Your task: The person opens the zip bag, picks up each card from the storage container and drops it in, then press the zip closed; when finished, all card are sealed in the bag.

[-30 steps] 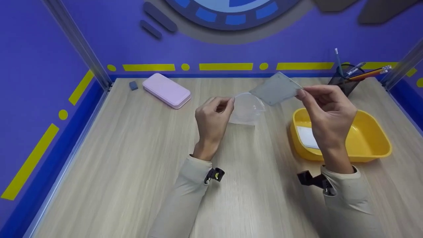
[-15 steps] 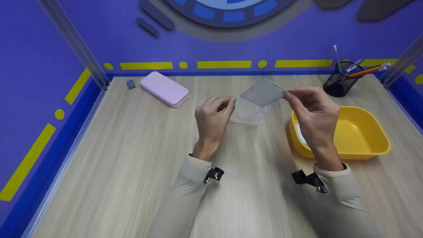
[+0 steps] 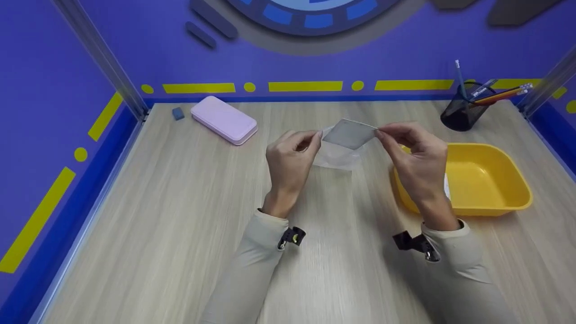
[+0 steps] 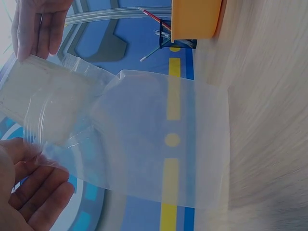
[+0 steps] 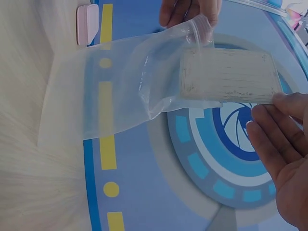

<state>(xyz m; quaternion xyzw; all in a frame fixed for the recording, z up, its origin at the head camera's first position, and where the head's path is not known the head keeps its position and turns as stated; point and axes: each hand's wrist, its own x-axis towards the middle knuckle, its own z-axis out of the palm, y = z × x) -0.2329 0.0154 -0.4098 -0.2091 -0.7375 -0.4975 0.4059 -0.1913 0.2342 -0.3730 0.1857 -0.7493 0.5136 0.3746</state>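
Above wooden desk [image 3: 180, 216]: hands [image 3: 290, 157] pinching bag [image 3: 335, 155], card [image 3: 350, 133].

Your right hand [image 5: 284, 159] pinches the far edge of a pale card [image 5: 228, 76], whose other end sits in the mouth of a clear bag [image 5: 120, 86]. Your left hand [image 5: 190, 10] grips the bag's opening from above. A pink case [image 5: 87, 23] lies on the tabletop [image 5: 29, 72] behind.

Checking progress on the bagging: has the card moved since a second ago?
Yes. The card moved left and down, away from the pen cup, toward the clear bag.
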